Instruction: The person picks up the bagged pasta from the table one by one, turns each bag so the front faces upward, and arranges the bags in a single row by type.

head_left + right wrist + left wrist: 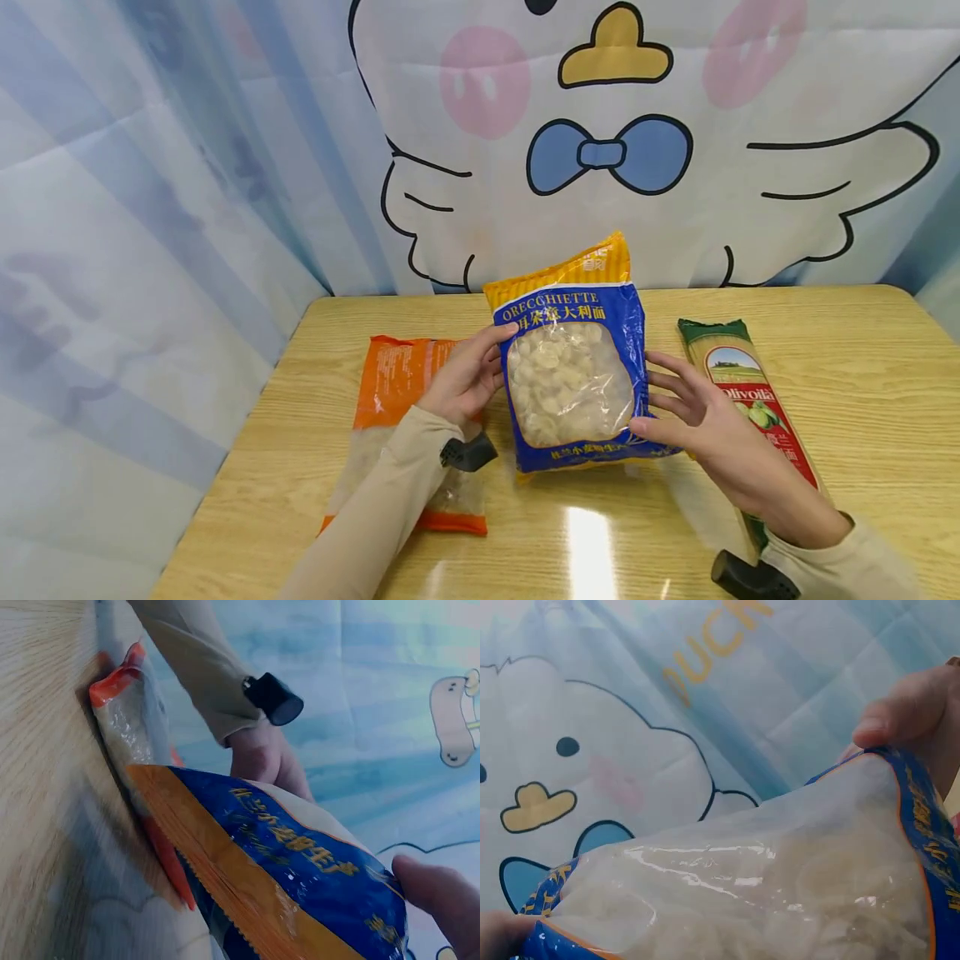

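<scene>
A blue and yellow bag of orecchiette pasta point(570, 375), with a see-through window showing pale pieces, is held up and tilted back over the table. My left hand point(472, 367) grips its left edge, thumb on the front and fingers behind. At the lower right, my right hand point(697, 417) holds the bag, its thumb on the front corner and its fingers spread along the side. In the right wrist view the yellow crimped bottom seam of the orecchiette bag point(292, 862) faces the camera. The left wrist view shows its clear window close up, with the right thumb point(877, 731) at the corner.
An orange and clear bag point(397, 383) lies on the wooden table point(247, 508), partly under my left forearm. On the right lies a green and red pack of Olivoilà pasta point(750, 392), partly behind my right hand. A curtain point(225, 167) with a cartoon duck hangs behind the table.
</scene>
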`<state>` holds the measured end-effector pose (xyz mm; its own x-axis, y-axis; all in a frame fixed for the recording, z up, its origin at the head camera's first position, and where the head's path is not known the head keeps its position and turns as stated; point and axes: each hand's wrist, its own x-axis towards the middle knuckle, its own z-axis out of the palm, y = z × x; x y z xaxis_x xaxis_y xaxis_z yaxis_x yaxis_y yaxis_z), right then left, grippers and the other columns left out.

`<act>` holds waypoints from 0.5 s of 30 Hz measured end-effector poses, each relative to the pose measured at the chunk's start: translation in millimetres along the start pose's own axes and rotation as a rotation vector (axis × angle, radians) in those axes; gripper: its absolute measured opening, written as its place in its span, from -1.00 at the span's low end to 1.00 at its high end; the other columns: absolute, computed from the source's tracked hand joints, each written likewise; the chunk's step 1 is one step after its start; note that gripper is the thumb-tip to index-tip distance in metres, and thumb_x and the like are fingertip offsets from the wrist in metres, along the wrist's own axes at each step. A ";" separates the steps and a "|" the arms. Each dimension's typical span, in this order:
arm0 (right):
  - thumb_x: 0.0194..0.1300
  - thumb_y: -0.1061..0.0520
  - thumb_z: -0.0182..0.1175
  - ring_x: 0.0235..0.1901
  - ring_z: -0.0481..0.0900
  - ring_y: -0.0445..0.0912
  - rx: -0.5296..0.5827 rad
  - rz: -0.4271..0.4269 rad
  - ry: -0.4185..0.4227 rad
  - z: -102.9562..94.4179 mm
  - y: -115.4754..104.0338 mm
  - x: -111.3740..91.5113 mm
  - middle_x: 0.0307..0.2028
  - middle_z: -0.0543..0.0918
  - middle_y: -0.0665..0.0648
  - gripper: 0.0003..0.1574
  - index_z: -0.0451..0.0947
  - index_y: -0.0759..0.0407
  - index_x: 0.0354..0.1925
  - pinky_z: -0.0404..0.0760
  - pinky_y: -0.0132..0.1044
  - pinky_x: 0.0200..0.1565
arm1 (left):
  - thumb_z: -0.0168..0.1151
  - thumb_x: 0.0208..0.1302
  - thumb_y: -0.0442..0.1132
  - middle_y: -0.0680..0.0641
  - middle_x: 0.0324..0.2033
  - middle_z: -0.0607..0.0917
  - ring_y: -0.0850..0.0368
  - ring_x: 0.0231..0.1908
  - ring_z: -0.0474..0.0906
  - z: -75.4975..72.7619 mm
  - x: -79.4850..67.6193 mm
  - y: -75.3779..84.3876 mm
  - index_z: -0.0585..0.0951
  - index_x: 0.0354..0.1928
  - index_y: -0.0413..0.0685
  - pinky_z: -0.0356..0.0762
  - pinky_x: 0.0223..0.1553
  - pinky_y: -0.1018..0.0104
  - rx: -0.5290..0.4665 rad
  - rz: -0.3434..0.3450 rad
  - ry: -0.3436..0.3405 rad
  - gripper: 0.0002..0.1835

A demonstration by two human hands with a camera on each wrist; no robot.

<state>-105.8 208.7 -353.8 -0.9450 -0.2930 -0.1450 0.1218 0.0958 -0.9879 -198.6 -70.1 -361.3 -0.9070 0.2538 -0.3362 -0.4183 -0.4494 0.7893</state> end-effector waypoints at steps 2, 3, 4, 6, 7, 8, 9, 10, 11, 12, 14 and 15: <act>0.35 0.14 0.29 0.31 0.32 -0.09 -0.064 -0.004 0.017 2.8 -1.9 -0.8 0.47 0.13 0.18 0.04 -0.08 -0.14 0.56 0.58 -0.39 0.03 | 0.27 0.35 -0.21 -0.03 -0.17 0.71 0.20 -0.29 0.67 2.2 -3.3 1.4 0.46 0.28 -0.08 0.68 -0.30 0.42 0.009 0.019 -0.001 -0.52; 0.33 0.13 0.31 0.34 0.29 -0.06 -0.085 -0.004 0.022 3.6 -2.8 -0.7 0.48 0.13 0.17 0.07 -0.10 -0.14 0.57 0.58 -0.39 0.02 | 0.28 0.35 -0.20 -0.05 -0.14 0.71 0.18 -0.27 0.67 3.4 -5.1 2.2 0.45 0.30 -0.06 0.69 -0.28 0.40 0.013 0.030 0.001 -0.50; 0.31 0.12 0.33 0.35 0.27 -0.03 -0.099 -0.003 0.027 4.4 -3.7 -0.6 0.48 0.13 0.16 0.10 -0.11 -0.14 0.57 0.58 -0.39 0.02 | 0.29 0.34 -0.20 -0.06 -0.11 0.70 0.17 -0.25 0.68 4.6 -6.9 3.0 0.44 0.31 -0.05 0.69 -0.27 0.39 0.016 0.041 0.003 -0.49; 0.29 0.12 0.35 0.36 0.26 0.00 -0.114 -0.005 0.027 5.4 -4.7 0.0 0.48 0.14 0.16 0.14 -0.13 -0.11 0.58 0.59 -0.38 0.01 | 0.30 0.33 -0.19 -0.10 -0.05 0.69 0.14 -0.21 0.68 6.5 -9.8 4.7 0.43 0.32 -0.02 0.70 -0.23 0.36 0.031 0.066 0.006 -0.46; 0.29 0.12 0.35 0.35 0.27 0.00 -0.117 -0.008 0.025 6.0 -5.0 0.3 0.48 0.15 0.17 0.15 -0.14 -0.09 0.58 0.59 -0.38 0.01 | 0.31 0.32 -0.19 -0.11 -0.02 0.68 0.12 -0.19 0.68 7.3 -10.9 5.4 0.43 0.32 -0.01 0.70 -0.22 0.34 0.041 0.076 0.009 -0.45; 0.29 0.13 0.35 0.34 0.28 0.01 -0.119 -0.012 0.026 6.6 -4.9 0.6 0.47 0.16 0.18 0.15 -0.14 -0.06 0.58 0.60 -0.38 0.00 | 0.32 0.32 -0.19 -0.12 0.01 0.67 0.11 -0.18 0.68 7.9 -12.0 6.0 0.43 0.33 -0.01 0.71 -0.21 0.32 0.051 0.084 0.013 -0.45; 0.29 0.12 0.36 0.34 0.29 0.02 -0.126 -0.011 0.029 7.5 -4.5 0.9 0.46 0.18 0.18 0.15 -0.14 -0.04 0.58 0.60 -0.38 0.00 | 0.33 0.31 -0.19 -0.13 0.02 0.67 0.10 -0.17 0.68 8.6 -13.1 6.6 0.43 0.32 0.01 0.70 -0.20 0.31 0.057 0.087 0.021 -0.44; 0.29 0.13 0.36 0.33 0.29 0.03 -0.128 -0.017 0.031 8.0 -3.9 0.9 0.46 0.19 0.19 0.15 -0.13 -0.01 0.58 0.61 -0.38 -0.01 | 0.33 0.31 -0.20 -0.14 0.03 0.66 0.10 -0.17 0.68 9.3 -13.9 7.0 0.42 0.32 0.01 0.70 -0.20 0.31 0.065 0.092 0.022 -0.44; 0.29 0.14 0.36 0.34 0.27 0.07 -0.129 -0.022 0.034 8.4 -3.3 0.9 0.46 0.18 0.20 0.15 -0.14 0.02 0.58 0.61 -0.38 -0.01 | 0.33 0.31 -0.20 -0.14 0.04 0.66 0.10 -0.17 0.68 9.9 -14.6 7.2 0.42 0.32 0.01 0.70 -0.20 0.30 0.074 0.096 0.024 -0.44; 0.29 0.14 0.36 0.36 0.26 0.10 -0.130 -0.022 0.038 9.0 -2.7 0.9 0.46 0.18 0.21 0.15 -0.14 0.04 0.58 0.60 -0.40 -0.01 | 0.33 0.30 -0.20 -0.14 0.04 0.66 0.10 -0.17 0.68 10.2 -15.3 7.3 0.43 0.32 0.01 0.70 -0.20 0.29 0.081 0.096 0.029 -0.44; 0.29 0.14 0.36 0.38 0.21 0.18 -0.134 -0.023 0.050 9.8 -1.8 0.9 0.46 0.18 0.23 0.14 -0.12 0.07 0.58 0.59 -0.44 -0.02 | 0.34 0.29 -0.21 -0.14 0.02 0.67 0.10 -0.19 0.68 10.6 -16.3 7.6 0.44 0.31 0.01 0.70 -0.22 0.30 0.085 0.096 0.036 -0.44; 0.29 0.14 0.36 0.39 0.19 0.21 -0.135 -0.023 0.053 10.0 -1.5 0.9 0.46 0.18 0.24 0.14 -0.12 0.08 0.57 0.58 -0.46 -0.02 | 0.34 0.29 -0.21 -0.14 0.01 0.68 0.10 -0.20 0.68 10.7 -16.6 7.8 0.44 0.31 0.00 0.70 -0.23 0.30 0.088 0.100 0.040 -0.44</act>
<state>-103.8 198.9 -353.0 -0.9623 -0.2461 -0.1157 0.0614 0.2177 -0.9741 -186.3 -68.6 -344.0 -0.9458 0.1764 -0.2725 -0.3215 -0.3938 0.8611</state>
